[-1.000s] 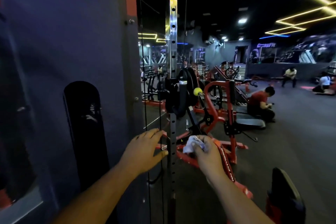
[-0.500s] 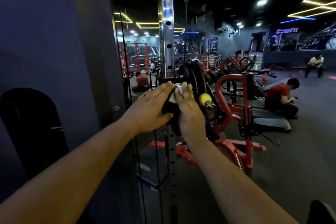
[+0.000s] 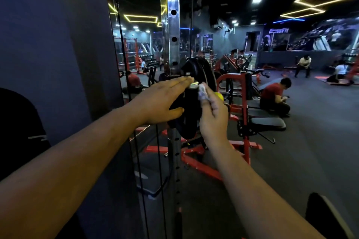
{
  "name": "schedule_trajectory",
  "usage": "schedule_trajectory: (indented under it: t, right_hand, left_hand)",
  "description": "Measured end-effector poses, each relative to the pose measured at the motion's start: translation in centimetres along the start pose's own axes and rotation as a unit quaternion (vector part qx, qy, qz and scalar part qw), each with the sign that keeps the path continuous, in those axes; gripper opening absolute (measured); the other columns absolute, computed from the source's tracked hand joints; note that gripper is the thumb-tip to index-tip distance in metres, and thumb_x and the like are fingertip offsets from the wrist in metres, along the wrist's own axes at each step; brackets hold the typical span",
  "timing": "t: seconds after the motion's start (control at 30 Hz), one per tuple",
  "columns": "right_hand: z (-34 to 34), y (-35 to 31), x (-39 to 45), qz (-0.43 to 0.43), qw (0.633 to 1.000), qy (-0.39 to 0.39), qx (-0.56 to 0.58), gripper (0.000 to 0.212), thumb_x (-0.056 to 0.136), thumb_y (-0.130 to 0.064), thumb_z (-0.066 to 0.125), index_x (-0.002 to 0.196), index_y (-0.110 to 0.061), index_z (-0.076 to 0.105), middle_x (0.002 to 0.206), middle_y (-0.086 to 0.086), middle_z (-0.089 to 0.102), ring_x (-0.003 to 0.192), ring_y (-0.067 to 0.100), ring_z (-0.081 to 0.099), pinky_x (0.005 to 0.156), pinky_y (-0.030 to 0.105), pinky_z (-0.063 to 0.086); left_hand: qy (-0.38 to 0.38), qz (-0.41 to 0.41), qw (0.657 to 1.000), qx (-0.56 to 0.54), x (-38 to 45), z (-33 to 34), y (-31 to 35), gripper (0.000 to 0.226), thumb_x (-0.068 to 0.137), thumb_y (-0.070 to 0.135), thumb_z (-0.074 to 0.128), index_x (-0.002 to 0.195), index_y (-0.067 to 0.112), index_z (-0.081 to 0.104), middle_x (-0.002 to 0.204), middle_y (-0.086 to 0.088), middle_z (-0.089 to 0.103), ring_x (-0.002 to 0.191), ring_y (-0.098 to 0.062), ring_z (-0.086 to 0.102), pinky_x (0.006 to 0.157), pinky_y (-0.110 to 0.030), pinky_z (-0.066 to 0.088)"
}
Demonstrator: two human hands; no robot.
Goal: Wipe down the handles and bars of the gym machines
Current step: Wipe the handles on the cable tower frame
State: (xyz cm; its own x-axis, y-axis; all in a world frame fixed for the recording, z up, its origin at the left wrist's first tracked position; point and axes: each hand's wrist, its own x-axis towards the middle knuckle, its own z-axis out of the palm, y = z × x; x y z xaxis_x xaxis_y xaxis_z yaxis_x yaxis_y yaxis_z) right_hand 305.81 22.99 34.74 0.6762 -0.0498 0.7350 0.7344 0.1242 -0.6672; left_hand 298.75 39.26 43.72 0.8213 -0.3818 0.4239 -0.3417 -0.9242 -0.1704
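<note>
Left: a dark padded panel (image 3: pixel 48 44) of the machine fills the near side of the view, with black cables (image 3: pixel 124 64) running vertically along its edge. Beside them rises a chromed upright (image 3: pixel 171 25) pierced by a column of adjustment holes.

Centre: the left hand (image 3: pixel 159 101) lies flat against the black pulley housing (image 3: pixel 189 114) mounted on the upright, fingers straight and together, thumb spread below; it steadies the part without gripping it. A short black handle with a silver end cap (image 3: pixel 194 84) stands just past the left fingertips. The right hand (image 3: pixel 213 118) pinches a small white cloth (image 3: pixel 203 91) between curled fingers and thumb, and the cloth touches the handle just below the cap. A yellow knob (image 3: pixel 219 96) shows partly behind the right hand.

Right: red machine frames (image 3: pixel 242 103) and a grey bench pad (image 3: pixel 268 123) stand well apart on the dark floor; a seated person in a red shirt (image 3: pixel 275 97) and others farther back are uninvolved.

Step in hand, as judged: wiping the handle at the pulley carriage. The next move likely calls for wrapping the cloth round the grip and drawing it along its length while the left hand braces the housing, then passing to the upright's bar surfaces.
</note>
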Motion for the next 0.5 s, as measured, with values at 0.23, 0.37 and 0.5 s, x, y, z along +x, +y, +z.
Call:
schedule_trajectory:
  t: [0.23,0.37,0.5]
  right_hand:
    - [-0.2,3.3,-5.8,0.089,0.996,-0.018,0.026,0.036,0.107,-0.004,0.046,0.139,-0.010,0.061,0.133,-0.008,0.065,0.129,0.006,0.057,0.110,0.029,0.045]
    - [-1.5,3.2,-5.0,0.148,0.986,-0.068,0.031,0.030,0.107,-0.005,0.045,0.126,-0.009,0.068,0.108,-0.016,0.073,0.107,-0.001,0.065,0.093,0.023,0.053]
    - [-0.4,-0.7,-0.2,0.115,0.989,-0.065,0.067,0.031,0.110,-0.013,0.043,0.133,-0.016,0.062,0.111,-0.023,0.064,0.106,-0.011,0.060,0.094,0.017,0.047]
  left_hand:
    - [-0.001,0.011,0.999,-0.037,-0.1,0.5,-0.5,0.091,0.097,0.032,0.064,0.166,0.028,0.004,0.172,0.006,0.008,0.154,-0.018,0.023,0.118,-0.031,0.026]
    - [0.007,0.018,0.999,-0.043,0.1,0.7,-0.6,0.091,0.097,0.036,0.064,0.166,0.028,0.005,0.172,0.007,0.009,0.153,-0.019,0.025,0.116,-0.032,0.031]
    - [0.005,0.023,0.999,-0.041,0.3,1.0,-0.8,0.092,0.097,0.039,0.065,0.165,0.029,0.004,0.172,0.008,0.007,0.152,-0.018,0.028,0.114,-0.030,0.033]
